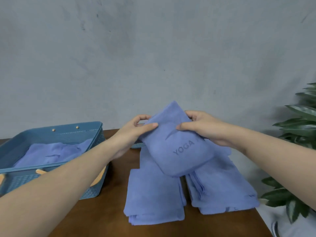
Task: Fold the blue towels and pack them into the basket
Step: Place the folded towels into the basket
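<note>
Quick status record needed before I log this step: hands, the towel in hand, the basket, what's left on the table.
left hand: grips the left edge of the folded towel
right hand: grips its right edge
folded towel: blue, embossed YOGA, held above the table
basket: blue plastic, to the left, with a blue towel lying inside
towel stacks: two folded blue piles on the table, left pile and right pile
table: brown wood
plant: at the right edge

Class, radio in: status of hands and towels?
Both hands, left and right, grip folded towel midair. Two stacks wait. Basket clear.
</note>
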Available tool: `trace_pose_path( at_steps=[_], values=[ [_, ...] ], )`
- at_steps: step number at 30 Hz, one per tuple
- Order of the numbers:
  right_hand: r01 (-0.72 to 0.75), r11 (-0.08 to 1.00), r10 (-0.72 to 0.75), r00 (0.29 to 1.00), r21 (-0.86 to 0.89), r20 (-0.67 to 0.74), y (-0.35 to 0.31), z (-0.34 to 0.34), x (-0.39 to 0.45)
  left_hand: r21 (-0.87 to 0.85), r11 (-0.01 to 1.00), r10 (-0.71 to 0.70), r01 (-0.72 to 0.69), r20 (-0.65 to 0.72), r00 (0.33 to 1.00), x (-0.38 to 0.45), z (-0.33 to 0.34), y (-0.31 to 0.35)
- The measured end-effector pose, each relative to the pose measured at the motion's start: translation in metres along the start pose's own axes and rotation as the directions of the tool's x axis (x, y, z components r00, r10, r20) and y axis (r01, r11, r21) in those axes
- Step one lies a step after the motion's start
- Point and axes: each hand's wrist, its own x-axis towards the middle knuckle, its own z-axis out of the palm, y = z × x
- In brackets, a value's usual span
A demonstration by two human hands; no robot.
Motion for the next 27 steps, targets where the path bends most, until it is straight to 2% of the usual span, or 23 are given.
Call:
trace_pose_path(
  at_steps=[3,5,7,9,11,13,16,21,24,27],
  values=[
    [-0.035,0.976,0.021,0.998,0.215,0.065,-0.014,0.020,0.020,-0.243,0.969,-0.056,0.050,-0.015,0.998,-0.001,-0.028,-0.003],
    [-0.050,0.940,0.019,0.995,0.337,0.094,-0.023,0.034,0.033,-0.408,0.907,-0.093,0.100,0.038,0.995,-0.005,-0.042,-0.001],
    [-0.057,0.912,0.013,0.994,0.407,0.112,-0.032,0.047,0.047,-0.491,0.861,-0.100,0.132,0.092,0.991,-0.012,-0.053,0.001],
    [-0.069,0.873,0.015,0.993,0.482,0.115,-0.041,0.060,0.059,-0.473,0.871,-0.105,0.136,0.091,0.990,-0.016,-0.064,0.002],
    [-0.076,0.855,0.024,0.994,0.513,0.108,-0.050,0.071,0.071,-0.424,0.902,-0.086,0.079,0.003,0.996,-0.015,-0.077,0.003],
    [-0.064,0.882,0.023,0.995,0.466,0.093,-0.055,0.082,0.082,-0.353,0.935,-0.012,-0.023,-0.096,0.995,-0.012,-0.093,0.005],
    [-0.049,0.949,0.036,0.998,0.312,0.048,-0.059,0.097,0.101,-0.258,0.961,0.061,-0.098,-0.151,0.987,-0.010,-0.118,0.010],
    [-0.008,0.991,0.003,0.999,0.134,0.039,-0.074,0.131,0.128,-0.135,0.989,0.026,-0.055,-0.206,0.978,-0.011,-0.166,0.011],
    [-0.031,0.987,0.020,0.997,0.157,0.073,-0.082,0.156,0.147,-0.129,0.992,-0.032,0.000,-0.244,0.969,-0.014,-0.194,0.013],
    [-0.100,0.973,0.080,0.991,0.208,0.106,-0.089,0.183,0.168,-0.140,0.988,-0.078,0.057,-0.154,0.985,-0.025,-0.220,0.014]
  ],
)
